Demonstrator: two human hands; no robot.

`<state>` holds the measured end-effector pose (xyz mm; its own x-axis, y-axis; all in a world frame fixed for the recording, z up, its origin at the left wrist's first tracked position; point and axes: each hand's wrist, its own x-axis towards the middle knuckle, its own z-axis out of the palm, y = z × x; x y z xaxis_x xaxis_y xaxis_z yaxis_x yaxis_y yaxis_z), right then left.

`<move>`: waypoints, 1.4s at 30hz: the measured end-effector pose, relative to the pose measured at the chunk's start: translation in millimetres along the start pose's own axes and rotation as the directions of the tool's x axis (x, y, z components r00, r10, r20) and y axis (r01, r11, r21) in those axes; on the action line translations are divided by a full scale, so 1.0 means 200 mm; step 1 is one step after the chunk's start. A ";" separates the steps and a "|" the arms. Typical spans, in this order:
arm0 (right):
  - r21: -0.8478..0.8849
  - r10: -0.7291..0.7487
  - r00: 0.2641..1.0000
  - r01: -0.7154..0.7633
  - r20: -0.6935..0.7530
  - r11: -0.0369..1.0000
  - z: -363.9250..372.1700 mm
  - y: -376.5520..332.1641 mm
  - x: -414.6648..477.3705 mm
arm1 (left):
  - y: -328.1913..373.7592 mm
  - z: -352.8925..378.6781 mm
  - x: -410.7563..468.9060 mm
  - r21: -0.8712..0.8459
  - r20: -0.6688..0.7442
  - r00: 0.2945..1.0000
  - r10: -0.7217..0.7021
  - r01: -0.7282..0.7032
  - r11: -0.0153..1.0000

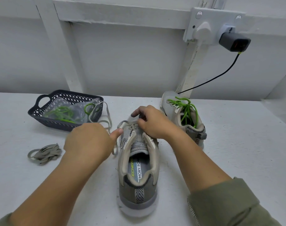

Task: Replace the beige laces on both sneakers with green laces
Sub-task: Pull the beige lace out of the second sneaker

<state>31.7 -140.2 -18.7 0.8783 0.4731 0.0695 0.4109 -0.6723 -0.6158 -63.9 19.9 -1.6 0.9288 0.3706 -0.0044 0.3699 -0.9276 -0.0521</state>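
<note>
On the white table (pixel 220 144), the sneaker (pixel 138 198) points away; my right hand (pixel 153 124) pinches its beige lace (pixel 124 123) at the far end, my left hand (pixel 88 141) just left, grip unseen.

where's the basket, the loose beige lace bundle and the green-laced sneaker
basket (pixel 54 123): head view, on its front wall
loose beige lace bundle (pixel 45 153): head view, middle of the coil
green-laced sneaker (pixel 168 108): head view, grey upper beside the laces

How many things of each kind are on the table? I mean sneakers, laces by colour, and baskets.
Sneakers: 2, near sneaker and far sneaker.
Beige laces: 2, loose beige bundle and threaded beige lace.
Green laces: 2, threaded green lace and bagged green lace.
Basket: 1.
Total: 7.
</note>
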 end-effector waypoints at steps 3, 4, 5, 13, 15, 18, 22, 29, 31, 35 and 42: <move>-0.012 0.004 1.000 -0.005 -0.017 1.000 0.01 0.00 0.00 | 0.02 -0.06 0.01 -0.035 -0.112 0.993 -0.035 0.031 0.999; -0.011 0.006 1.000 -0.006 -0.018 1.000 0.01 0.01 0.00 | 0.03 -0.04 0.03 -0.075 -0.132 0.991 -0.023 0.013 0.997; -0.009 0.006 1.000 -0.006 -0.018 1.000 0.02 0.01 0.00 | 0.04 -0.01 0.07 -0.123 -0.129 0.991 0.015 -0.031 0.992; 0.024 0.008 1.000 -0.007 -0.023 1.000 0.02 0.03 0.00 | 0.10 0.20 0.22 -0.425 -0.211 0.944 0.253 -0.322 0.846; 0.037 0.011 1.000 -0.010 -0.020 0.999 0.03 0.04 0.00 | 0.11 0.20 0.24 -0.426 -0.234 0.933 0.272 -0.350 0.835; 0.034 0.015 1.000 -0.014 -0.024 0.999 0.03 0.03 0.01 | 0.11 0.21 0.26 -0.355 -0.221 0.924 0.311 -0.374 0.857; 0.070 0.031 0.999 -0.028 -0.036 0.997 0.03 0.04 0.01 | 0.06 0.21 0.28 -0.303 -0.258 0.912 0.318 -0.389 0.870; 0.076 0.051 0.996 -0.045 -0.073 0.996 0.03 0.03 -0.01 | 0.05 0.23 0.27 -0.411 -0.110 0.940 0.324 -0.340 0.846; 0.081 0.053 0.996 -0.046 -0.078 0.996 0.04 0.03 -0.02 | 0.03 0.19 0.27 -0.392 -0.143 0.943 0.300 -0.332 0.858; 0.159 0.074 0.997 -0.067 -0.034 0.985 0.02 0.02 -0.02 | 0.00 0.05 0.22 -0.774 -0.236 0.961 0.146 -0.277 0.569; 0.336 -0.128 0.974 0.059 0.189 0.940 0.03 -0.07 -0.05 | 0.10 -0.14 0.12 -0.992 -0.095 0.947 0.306 -0.117 0.055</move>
<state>15.2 -131.6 -15.2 0.7563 0.6542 -0.0013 0.3554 -0.4126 -0.8387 -34.0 8.8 24.9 0.9953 0.0625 0.0743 -0.0650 -0.1405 0.9879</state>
